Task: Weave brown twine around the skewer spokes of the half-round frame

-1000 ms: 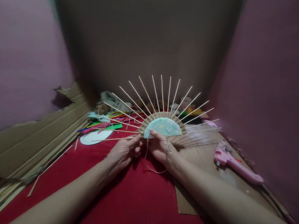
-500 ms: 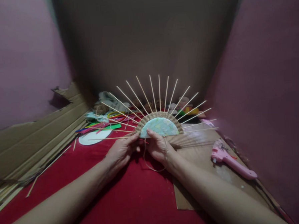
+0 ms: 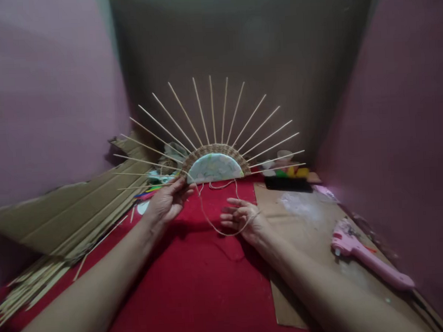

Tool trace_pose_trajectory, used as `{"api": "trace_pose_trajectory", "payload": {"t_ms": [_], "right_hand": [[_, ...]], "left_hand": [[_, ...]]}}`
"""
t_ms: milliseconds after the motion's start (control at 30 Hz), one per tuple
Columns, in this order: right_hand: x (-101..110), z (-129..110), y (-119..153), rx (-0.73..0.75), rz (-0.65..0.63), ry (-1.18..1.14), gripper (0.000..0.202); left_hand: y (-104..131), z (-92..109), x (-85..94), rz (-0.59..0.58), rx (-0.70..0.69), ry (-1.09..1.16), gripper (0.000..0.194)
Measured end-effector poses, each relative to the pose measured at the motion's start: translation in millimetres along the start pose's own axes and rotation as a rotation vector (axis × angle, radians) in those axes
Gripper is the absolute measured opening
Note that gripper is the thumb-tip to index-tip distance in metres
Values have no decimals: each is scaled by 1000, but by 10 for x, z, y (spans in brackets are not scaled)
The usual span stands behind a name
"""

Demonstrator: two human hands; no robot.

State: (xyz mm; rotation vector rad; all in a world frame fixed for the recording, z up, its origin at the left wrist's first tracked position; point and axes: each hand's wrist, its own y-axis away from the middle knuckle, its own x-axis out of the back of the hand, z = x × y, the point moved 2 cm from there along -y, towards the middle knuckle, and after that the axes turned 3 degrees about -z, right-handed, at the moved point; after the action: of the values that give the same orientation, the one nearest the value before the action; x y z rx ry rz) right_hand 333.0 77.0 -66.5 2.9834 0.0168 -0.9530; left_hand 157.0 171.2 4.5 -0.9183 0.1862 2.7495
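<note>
A half-round fan-shaped piece stands upright in front of me, with a pale blue-green patterned centre (image 3: 214, 168). Around its arc runs a woven twine band (image 3: 215, 149), from which several thin sticks (image 3: 212, 109) spread like rays. My left hand (image 3: 167, 201) pinches the piece at its lower left corner. Loose twine (image 3: 214, 229) hangs from that corner and loops across to my right hand (image 3: 244, 221). This hand is below the piece, apart from it, its fingers spread and slightly curled, the twine draped over it.
On the right a pink glue gun (image 3: 367, 257) lies on a brown cardboard sheet (image 3: 304, 260). Corrugated cardboard (image 3: 75, 208) leans at the left, beside loose sticks (image 3: 31, 292). Red cloth (image 3: 190, 286) covers the surface. A black flat object (image 3: 287, 183) and small coloured items are at the back.
My right hand has let go of the piece's lower edge and moved down and right, fingers spreading. The piece, still in my left hand, appears higher and further left as the view shifts.
</note>
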Motion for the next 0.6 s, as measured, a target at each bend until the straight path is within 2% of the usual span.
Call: {"api": "trace_pose_trajectory", "payload": {"t_ms": [67, 167, 267, 300, 333, 367, 400, 467, 500, 533, 600], "right_hand": [[36, 15, -10, -65, -73, 131, 21], [-16, -96, 107, -207, -219, 254, 17], [-189, -345, 326, -427, -474, 360, 14], [-266, -411, 405, -569, -679, 379, 15], [-330, -489, 438, -541, -764, 313, 18], [-365, -572, 413, -330, -667, 197, 17], [-369, -620, 369, -147, -517, 105, 18], [-307, -611, 261, 100, -156, 10, 18], [-269, -568, 210, 152, -24, 7, 21], [-239, -518, 166, 177, 55, 9, 26], [-204, -444, 106, 208, 96, -12, 33]], "left_hand": [[-38, 64, 37, 19, -33, 2, 17], [-81, 112, 79, 21, -48, 13, 20], [-112, 138, 104, 6, -55, 20, 25], [-118, 145, 108, 0, -58, 23, 26], [-120, 149, 110, -4, -60, 26, 26], [-119, 151, 109, -5, -59, 29, 25], [-114, 148, 105, -1, -54, 35, 23], [-93, 129, 91, 13, -36, 48, 20], [-79, 111, 79, 15, -25, 52, 19], [-64, 88, 65, 11, -13, 51, 19], [-32, 25, 35, -18, 21, 31, 19]]}}
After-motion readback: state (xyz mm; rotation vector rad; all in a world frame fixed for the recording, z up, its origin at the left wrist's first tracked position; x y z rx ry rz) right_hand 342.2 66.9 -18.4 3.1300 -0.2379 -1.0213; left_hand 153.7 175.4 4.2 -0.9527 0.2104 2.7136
